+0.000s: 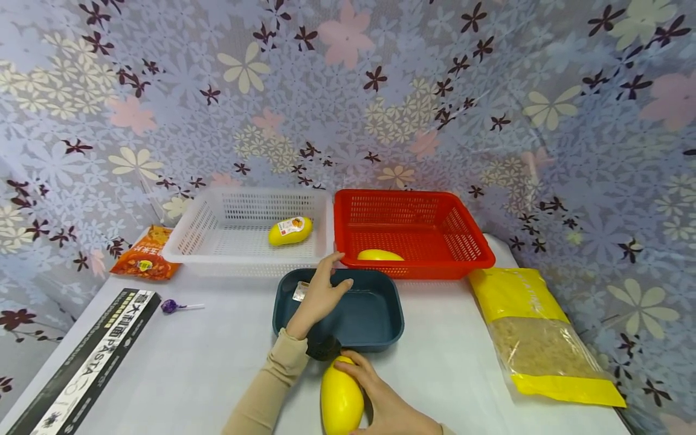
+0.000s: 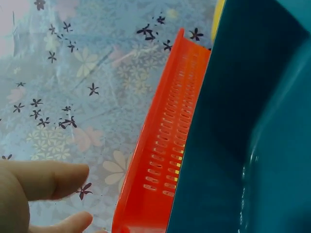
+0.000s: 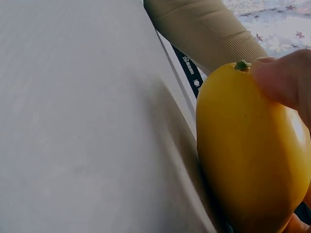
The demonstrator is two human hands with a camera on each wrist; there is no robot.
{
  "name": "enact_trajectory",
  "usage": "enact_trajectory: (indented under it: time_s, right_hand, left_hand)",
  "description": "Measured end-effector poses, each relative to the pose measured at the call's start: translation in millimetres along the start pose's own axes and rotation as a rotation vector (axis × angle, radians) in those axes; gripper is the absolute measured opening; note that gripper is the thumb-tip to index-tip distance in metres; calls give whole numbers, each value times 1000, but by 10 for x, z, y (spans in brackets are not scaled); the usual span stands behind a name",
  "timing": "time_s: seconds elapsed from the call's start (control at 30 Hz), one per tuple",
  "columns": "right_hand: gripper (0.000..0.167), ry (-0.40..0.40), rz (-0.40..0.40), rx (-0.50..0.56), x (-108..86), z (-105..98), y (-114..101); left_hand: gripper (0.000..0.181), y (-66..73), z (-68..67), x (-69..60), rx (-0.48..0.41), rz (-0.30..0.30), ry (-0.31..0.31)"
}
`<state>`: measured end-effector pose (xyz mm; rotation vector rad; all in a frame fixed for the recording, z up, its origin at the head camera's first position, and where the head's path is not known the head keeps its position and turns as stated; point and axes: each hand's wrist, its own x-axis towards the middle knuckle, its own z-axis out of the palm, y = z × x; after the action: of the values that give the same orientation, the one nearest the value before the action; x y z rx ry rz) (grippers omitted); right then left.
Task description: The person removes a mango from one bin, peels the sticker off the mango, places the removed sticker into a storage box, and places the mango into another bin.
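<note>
My right hand point(image 1: 387, 400) grips a large, smooth yellow mango point(image 1: 340, 400) near the table's front edge. In the right wrist view the thumb point(image 3: 282, 80) presses beside the mango's small green stem end. My left hand point(image 1: 322, 296) reaches over the left part of a dark teal basin point(image 1: 375, 317), fingers and thumb spread, holding nothing. Its fingertips come near the front rim of a red basket point(image 1: 424, 266); contact cannot be told. Another yellow mango point(image 1: 380, 255) lies inside that basket, partly hidden by the rim. A labelled yellow mango point(image 1: 283, 234) lies in the white basket point(image 1: 239, 266).
An orange snack bag point(image 1: 145, 257) leans left of the white basket. In front lie a purple lollipop point(image 1: 171, 306) and a long black pasta box point(image 1: 89, 362). On the right is a yellow bag of flakes point(image 1: 538, 344). Floral cloth hangs behind the table.
</note>
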<state>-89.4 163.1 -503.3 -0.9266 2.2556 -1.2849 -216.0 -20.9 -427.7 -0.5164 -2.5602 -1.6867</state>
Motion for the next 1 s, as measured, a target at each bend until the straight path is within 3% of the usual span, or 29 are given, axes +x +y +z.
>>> enact_trajectory:
  time_s: [0.13,0.3,0.47,0.63,0.77,0.83,1.0]
  right_hand:
    - [89,-23,-8,6,3,-32,22]
    - [92,-33,15,49,-1,-57,38]
    - [95,-43,-1,80,-2,-60,30]
    - [92,-14,-127,81,8,-45,37]
    - [85,10,-239,83,29,-8,61]
    - [83,18,-259,74,26,3,67]
    - [84,13,-164,85,-9,-34,30]
  left_hand:
    - [65,20,39,69,15,9,-21]
    - [72,86,60,147,6,-28,-33]
    - [74,161,106,220,-26,-39,-16]
    - [71,247,199,294,-52,-82,47]
    - [72,208,270,355,-55,-110,113]
    - [74,176,302,379,-47,-110,130]
    - [78,136,386,441,6,-111,137]
